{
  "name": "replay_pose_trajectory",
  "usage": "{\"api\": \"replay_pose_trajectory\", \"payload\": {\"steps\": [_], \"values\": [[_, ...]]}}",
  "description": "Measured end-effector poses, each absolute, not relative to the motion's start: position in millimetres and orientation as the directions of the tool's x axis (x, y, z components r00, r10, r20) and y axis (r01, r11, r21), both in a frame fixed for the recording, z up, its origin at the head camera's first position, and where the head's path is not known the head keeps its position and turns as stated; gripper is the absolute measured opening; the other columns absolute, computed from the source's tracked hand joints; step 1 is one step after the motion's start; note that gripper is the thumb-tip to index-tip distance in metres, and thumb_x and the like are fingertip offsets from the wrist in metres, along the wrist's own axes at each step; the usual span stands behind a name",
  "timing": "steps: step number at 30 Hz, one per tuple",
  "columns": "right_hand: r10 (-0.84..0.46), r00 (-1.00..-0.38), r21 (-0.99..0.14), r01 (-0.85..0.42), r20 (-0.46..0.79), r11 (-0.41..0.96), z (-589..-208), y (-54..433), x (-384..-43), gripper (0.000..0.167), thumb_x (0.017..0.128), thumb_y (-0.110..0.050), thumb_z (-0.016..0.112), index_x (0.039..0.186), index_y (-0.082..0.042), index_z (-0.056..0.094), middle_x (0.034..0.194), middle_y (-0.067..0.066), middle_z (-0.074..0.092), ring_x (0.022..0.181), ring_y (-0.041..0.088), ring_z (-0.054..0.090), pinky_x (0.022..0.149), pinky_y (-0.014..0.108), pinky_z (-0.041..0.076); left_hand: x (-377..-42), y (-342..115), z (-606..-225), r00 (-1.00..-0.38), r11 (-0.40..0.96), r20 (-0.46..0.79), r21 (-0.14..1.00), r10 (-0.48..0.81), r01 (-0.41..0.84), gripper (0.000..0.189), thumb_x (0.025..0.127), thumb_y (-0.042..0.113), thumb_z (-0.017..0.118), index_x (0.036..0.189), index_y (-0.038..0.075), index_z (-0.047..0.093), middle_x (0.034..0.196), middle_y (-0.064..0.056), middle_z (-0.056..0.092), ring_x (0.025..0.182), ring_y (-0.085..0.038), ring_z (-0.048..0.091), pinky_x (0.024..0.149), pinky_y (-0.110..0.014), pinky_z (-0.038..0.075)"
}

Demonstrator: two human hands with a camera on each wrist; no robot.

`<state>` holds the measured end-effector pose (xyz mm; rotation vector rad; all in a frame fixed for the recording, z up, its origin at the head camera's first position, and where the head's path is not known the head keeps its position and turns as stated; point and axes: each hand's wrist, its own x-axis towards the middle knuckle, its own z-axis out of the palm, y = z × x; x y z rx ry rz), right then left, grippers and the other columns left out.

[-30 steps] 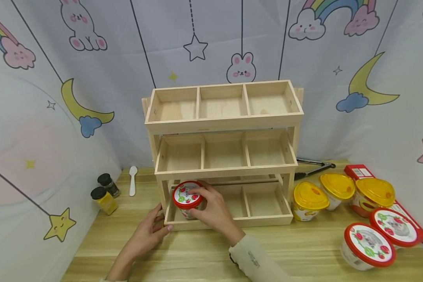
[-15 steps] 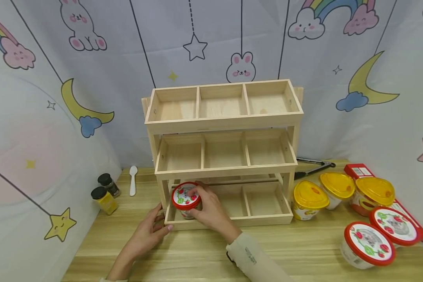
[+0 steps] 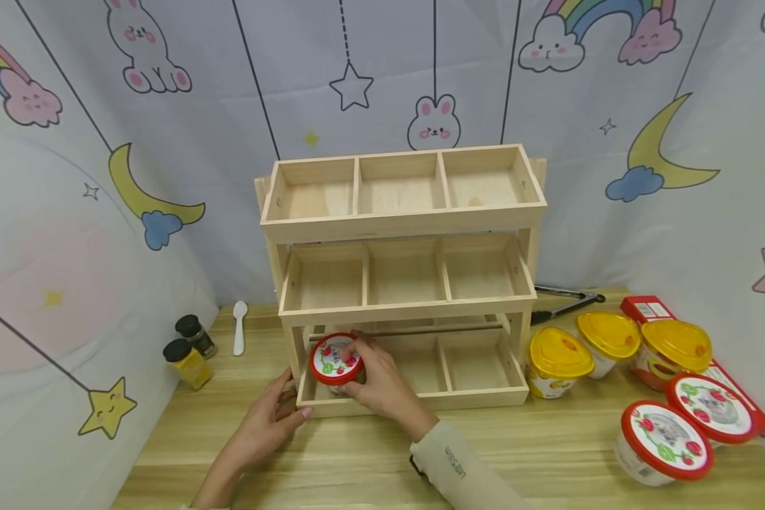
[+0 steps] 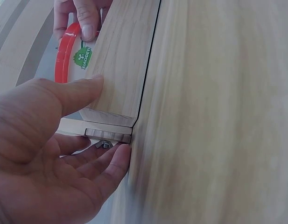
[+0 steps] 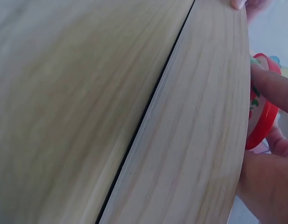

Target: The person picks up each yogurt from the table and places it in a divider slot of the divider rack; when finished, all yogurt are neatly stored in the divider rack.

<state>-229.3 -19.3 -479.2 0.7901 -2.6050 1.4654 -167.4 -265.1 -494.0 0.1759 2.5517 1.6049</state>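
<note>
Left hand (image 3: 269, 423): where it was a second ago, thumb on the front board and fingers bent round the left end of the wooden rack (image 3: 414, 404), so it has hold of that corner; the forearm is cut off below.
Right hand (image 3: 385, 379): curled about the strawberry tub (image 3: 336, 359), a finger over the lid, thumb on the near side; its far fingers are mostly out of sight.
Strawberry tub: in the leftmost part of the bottom tier, its red rim lower than a second ago, less of the cup showing (a small drop, easily missed from here). I'd say it is nearly seated; the front board hides its base, so I can't tell whether it touches the floor.
Bottom divider: the one beside the tub is behind the right hand.
Red-lidded pair (image 3: 666, 439): right of the rack, well apart from the hands, unmoved; their small print is unreadable to me.
Yellow-lidded tubs (image 3: 559, 352): three, just beyond that pair, partly covering a red box (image 3: 652, 309).
Tongs (image 3: 567, 309): farther back, partly hidden behind the rack.
</note>
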Motion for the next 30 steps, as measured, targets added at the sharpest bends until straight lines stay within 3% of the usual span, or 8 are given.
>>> {"api": "replay_pose_trajectory", "payload": {"steps": [5,14,23,30], "values": [[-0.396,-0.877,-0.783,-0.442,0.274,0.438,-478,-17,-229,0.043,0.082,-0.010,0.091,0.115,-0.017,0.064,0.165,0.018,0.052,0.144,0.045,0.056,0.122,0.061,0.050,-168,-264,-493,-0.985,0.429,-0.050,0.903,0.163,0.025,0.090,0.103,0.008,0.073,0.170,-0.004,0.015,0.175,-0.034,0.019,0.151,-0.055,0.046,0.108,-0.035,0.064],[-0.393,-0.885,-0.819,-0.410,0.250,0.402,-479,-11,-232,0.048,0.079,-0.012,0.094,0.118,-0.018,0.067,0.136,0.010,0.069,0.129,0.030,0.063,0.113,0.050,0.054,-167,-265,-492,-0.984,0.430,-0.042,0.902,0.172,0.037,0.090,0.103,0.009,0.073,0.170,-0.005,0.014,0.174,-0.035,0.018,0.150,-0.056,0.046,0.108,-0.034,0.064],[-0.372,-0.908,-0.889,-0.324,0.195,0.325,-477,3,-230,0.055,0.079,-0.014,0.093,0.127,-0.019,0.066,0.139,0.007,0.068,0.133,0.029,0.059,0.119,0.056,0.047,-168,-264,-492,-0.984,0.448,-0.053,0.894,0.170,0.030,0.092,0.103,0.011,0.073,0.170,-0.006,0.012,0.174,-0.035,0.018,0.150,-0.055,0.046,0.109,-0.036,0.063],[-0.374,-0.904,-0.880,-0.340,0.208,0.331,-472,19,-222,0.057,0.084,-0.019,0.090,0.134,-0.014,0.062,0.141,0.006,0.068,0.136,0.033,0.061,0.120,0.058,0.052,-168,-264,-494,-0.987,0.464,-0.036,0.885,0.159,0.042,0.092,0.102,0.012,0.075,0.169,-0.006,0.014,0.174,-0.035,0.019,0.150,-0.056,0.046,0.110,-0.038,0.062]]}}
